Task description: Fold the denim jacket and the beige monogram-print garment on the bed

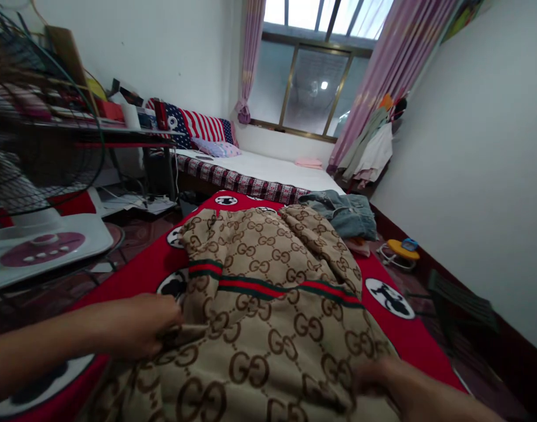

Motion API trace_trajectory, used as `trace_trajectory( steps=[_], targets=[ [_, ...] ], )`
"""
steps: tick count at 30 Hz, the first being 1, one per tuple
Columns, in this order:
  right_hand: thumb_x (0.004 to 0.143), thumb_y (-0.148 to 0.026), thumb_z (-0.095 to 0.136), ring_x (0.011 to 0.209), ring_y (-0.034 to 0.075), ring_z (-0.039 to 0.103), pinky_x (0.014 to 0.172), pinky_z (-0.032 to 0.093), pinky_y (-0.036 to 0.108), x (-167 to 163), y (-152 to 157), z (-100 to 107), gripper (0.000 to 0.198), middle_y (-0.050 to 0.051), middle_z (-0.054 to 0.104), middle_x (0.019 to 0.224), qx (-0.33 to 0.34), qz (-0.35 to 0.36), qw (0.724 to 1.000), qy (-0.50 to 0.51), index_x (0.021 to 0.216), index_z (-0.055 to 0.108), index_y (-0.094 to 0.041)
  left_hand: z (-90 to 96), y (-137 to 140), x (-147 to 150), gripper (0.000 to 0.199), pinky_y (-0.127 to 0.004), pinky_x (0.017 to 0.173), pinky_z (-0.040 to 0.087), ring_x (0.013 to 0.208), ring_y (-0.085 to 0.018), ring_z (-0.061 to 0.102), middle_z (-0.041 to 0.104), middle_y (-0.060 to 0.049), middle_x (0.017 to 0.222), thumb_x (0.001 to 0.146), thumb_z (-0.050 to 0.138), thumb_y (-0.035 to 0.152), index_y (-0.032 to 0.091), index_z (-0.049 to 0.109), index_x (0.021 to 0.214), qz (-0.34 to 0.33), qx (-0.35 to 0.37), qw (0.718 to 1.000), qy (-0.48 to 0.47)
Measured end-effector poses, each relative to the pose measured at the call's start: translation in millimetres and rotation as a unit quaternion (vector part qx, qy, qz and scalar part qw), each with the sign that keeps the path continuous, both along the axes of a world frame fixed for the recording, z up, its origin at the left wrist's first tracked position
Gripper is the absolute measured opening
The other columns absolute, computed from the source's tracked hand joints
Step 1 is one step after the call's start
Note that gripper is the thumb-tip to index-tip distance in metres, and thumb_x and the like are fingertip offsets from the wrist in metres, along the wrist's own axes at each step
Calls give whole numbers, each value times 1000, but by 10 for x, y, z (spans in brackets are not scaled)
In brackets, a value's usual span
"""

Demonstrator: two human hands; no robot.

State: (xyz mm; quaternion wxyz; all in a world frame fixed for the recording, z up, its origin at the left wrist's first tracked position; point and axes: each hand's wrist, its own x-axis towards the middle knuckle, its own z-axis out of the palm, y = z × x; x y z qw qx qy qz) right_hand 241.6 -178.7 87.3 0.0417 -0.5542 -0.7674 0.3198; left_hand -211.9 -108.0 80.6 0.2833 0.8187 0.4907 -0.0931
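A tan garment with brown interlocked-letter print and a green-red-green stripe lies spread in front of me. Whether it is a dress or a long top I cannot tell. At its left edge my left hand is closed, pinching a fold of the cloth that stretches out from the fingers. My right hand is at the lower right of the garment, against the cloth. Motion blur smears its fingers, so their grip is unclear. Under the garment is a red cloth with black-and-white round prints.
Folded blue denim lies at the far right of the red cloth. Behind stands a bed below the window. A fan and a cluttered desk are on the left. A yellow-topped stool stands by the right wall.
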Motion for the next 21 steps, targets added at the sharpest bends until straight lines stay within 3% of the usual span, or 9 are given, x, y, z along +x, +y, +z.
trace_trajectory(
  steps=[2, 4, 6, 8, 10, 12, 16, 19, 21],
  targets=[
    [58, -40, 78, 87, 26, 68, 76, 54, 32, 58, 84, -51, 43, 7, 73, 96, -117, 37, 992, 38, 100, 75, -28, 136, 84, 43, 11, -30, 55, 46, 60, -24, 62, 67, -4, 64, 59, 68, 28, 25, 74, 68, -25, -13, 999, 43],
    [60, -54, 77, 88, 27, 68, 78, 54, 35, 149, 307, -37, 56, 10, 73, 96, -167, 15, 975, 143, 107, 73, -22, 333, 310, 119, 17, -29, 56, 46, 61, -24, 62, 67, -2, 63, 59, 74, 37, 26, 76, 71, -36, -47, 998, 23],
    [68, -62, 70, 85, 25, 68, 79, 54, 37, 214, 650, -21, 58, 10, 72, 93, -94, -81, 962, 243, 105, 70, -18, 470, 624, 271, 28, -28, 62, 49, 67, -22, 64, 70, -2, 70, 67, 69, 47, 25, 77, 81, -14, -24, 998, -47],
    [73, -59, 68, 90, 24, 67, 83, 53, 37, 207, 1053, -57, 51, 11, 71, 98, 44, -191, 940, 280, 102, 68, -17, 447, 953, 510, 41, -28, 75, 51, 82, -22, 67, 73, -4, 88, 78, 59, 53, 23, 75, 100, 33, 86, 987, -128],
    [74, -52, 68, 94, 25, 66, 82, 53, 37, 117, 1445, -149, 48, 12, 70, 103, 119, -241, 926, 266, 104, 66, -15, 233, 1232, 800, 55, -31, 93, 47, 107, -24, 62, 68, -9, 116, 86, 48, 53, 19, 62, 128, 64, 201, 963, -170],
    [76, -44, 66, 92, 24, 67, 83, 53, 37, -33, 1772, -269, 48, 14, 68, 105, 166, -251, 931, 205, 113, 62, -12, -121, 1422, 1083, 69, -38, 109, 35, 132, -27, 45, 48, -14, 144, 87, 50, 53, 18, 41, 146, 67, 268, 951, -140],
    [79, -43, 67, 101, 27, 65, 91, 48, 41, -358, 2146, -507, 68, 21, 54, 130, 300, -224, 925, -60, 136, 46, -12, -851, 1551, 1445, 70, -56, 115, 17, 146, -35, 18, 21, -16, 158, 90, 45, 59, 26, 32, 151, 115, 290, 949, -41],
    [86, -54, 57, 105, 34, 64, 88, 48, 45, -511, 2273, -687, 62, 23, 57, 122, 285, -227, 906, -217, 133, 49, -13, -1120, 1558, 1502, 69, -57, 116, 11, 147, -35, 14, 17, -14, 160, 92, 40, 61, 29, 29, 151, 125, 327, 936, -34],
    [91, -44, 51, 101, 33, 65, 85, 48, 44, -541, 2347, -791, 43, 22, 62, 113, 265, -251, 901, -235, 118, 58, -12, -1160, 1567, 1484, 69, -56, 116, 11, 147, -34, 14, 17, -13, 160, 91, 39, 63, 30, 28, 152, 120, 328, 936, -38]
  ],
)
